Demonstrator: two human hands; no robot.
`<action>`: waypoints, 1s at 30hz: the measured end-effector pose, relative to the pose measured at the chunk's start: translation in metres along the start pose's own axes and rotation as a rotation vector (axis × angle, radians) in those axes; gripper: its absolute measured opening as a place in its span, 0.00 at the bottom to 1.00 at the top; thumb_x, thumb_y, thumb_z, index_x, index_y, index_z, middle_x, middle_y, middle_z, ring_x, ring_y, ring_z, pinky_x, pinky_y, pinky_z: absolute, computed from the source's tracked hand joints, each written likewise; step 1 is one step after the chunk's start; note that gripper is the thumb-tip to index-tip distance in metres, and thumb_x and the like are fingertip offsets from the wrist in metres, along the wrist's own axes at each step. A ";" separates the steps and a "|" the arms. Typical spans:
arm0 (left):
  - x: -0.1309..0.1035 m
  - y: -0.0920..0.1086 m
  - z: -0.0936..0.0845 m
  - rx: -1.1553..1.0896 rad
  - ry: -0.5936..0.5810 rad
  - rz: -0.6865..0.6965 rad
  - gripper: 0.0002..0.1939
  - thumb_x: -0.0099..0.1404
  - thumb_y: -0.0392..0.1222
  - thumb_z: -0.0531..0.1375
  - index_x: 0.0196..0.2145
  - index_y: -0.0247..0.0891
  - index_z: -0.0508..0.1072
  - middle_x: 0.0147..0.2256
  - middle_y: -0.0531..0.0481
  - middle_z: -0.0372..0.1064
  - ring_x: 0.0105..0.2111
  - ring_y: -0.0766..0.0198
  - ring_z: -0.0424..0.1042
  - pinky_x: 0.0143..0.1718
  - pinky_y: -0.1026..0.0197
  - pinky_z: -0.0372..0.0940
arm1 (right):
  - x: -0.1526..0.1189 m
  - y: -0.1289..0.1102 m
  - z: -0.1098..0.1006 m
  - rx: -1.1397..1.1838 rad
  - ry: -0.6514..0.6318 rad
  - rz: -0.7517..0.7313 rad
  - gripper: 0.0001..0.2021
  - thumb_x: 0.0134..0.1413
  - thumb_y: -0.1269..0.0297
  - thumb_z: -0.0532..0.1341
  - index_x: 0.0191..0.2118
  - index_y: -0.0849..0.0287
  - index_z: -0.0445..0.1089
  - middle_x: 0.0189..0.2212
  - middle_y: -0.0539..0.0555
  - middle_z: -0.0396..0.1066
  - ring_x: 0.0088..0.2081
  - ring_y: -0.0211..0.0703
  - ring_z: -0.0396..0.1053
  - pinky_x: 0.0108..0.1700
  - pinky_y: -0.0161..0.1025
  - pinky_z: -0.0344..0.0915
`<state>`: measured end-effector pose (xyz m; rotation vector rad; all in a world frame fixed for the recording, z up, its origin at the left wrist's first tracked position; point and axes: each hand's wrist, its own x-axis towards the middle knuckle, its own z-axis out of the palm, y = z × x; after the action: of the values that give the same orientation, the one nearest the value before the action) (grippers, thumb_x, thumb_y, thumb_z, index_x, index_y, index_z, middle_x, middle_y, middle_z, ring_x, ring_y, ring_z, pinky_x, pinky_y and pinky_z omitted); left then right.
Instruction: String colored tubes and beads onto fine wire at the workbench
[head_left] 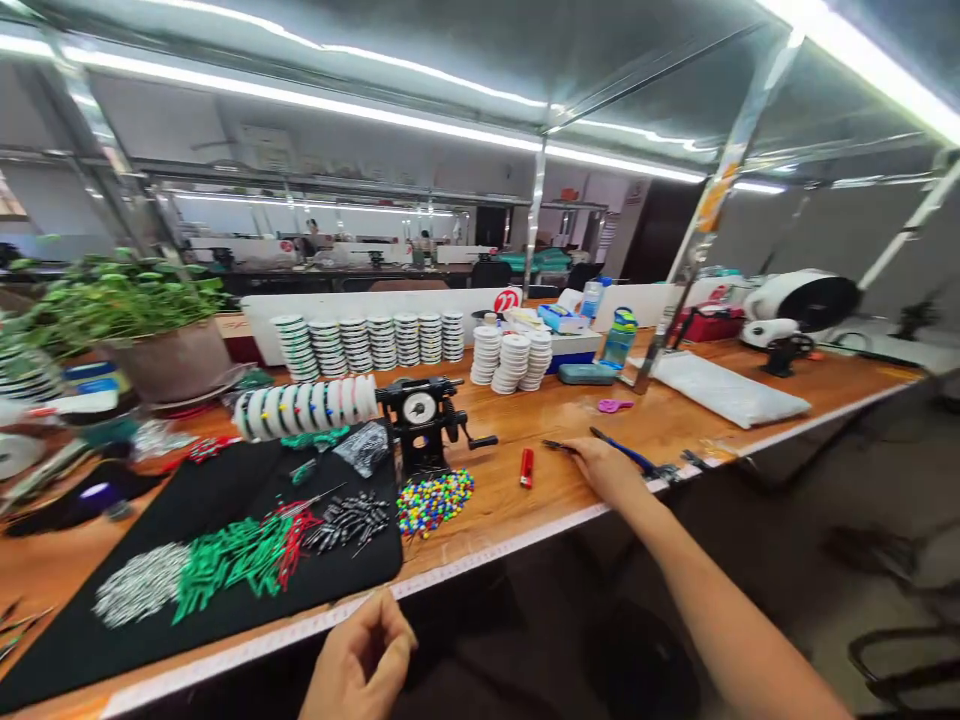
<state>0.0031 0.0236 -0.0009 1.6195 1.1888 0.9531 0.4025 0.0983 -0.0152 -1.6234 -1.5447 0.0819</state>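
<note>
My left hand [364, 655] hovers in front of the table's near edge, fingers curled in towards the thumb; anything inside is too small or hidden to make out. My right hand [604, 468] reaches over the wooden tabletop, its fingers closed on a small dark pointed tool [556, 446], whose exact kind is unclear. Just beyond that hand lies a blue-handled tool [624, 450]. A red lighter [527, 468] is to its left. Further left stands a black hand-cranked winder [424, 420] carrying a row of white spools [307, 407].
A black mat [232, 480] bears green sleeves [232, 562], silver pieces [142, 583] and black parts [351, 522]. Coloured beads [433, 502] lie beside it. Stacked white spools [512, 362], a water bottle [619, 338] and a potted plant [161, 360] stand behind. A metal post [694, 230] rises at right.
</note>
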 end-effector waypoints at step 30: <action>-0.023 0.009 0.013 0.350 0.000 0.214 0.08 0.55 0.33 0.55 0.24 0.41 0.58 0.21 0.57 0.56 0.20 0.67 0.57 0.22 0.67 0.52 | -0.197 -0.173 0.106 1.349 -0.954 0.426 0.33 0.53 0.26 0.59 0.26 0.54 0.54 0.17 0.40 0.49 0.17 0.30 0.41 0.20 0.30 0.43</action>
<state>0.0118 -0.0028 0.0023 2.0576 1.2514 0.9124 0.1609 -0.0364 -0.0740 -0.6871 -1.1320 1.8856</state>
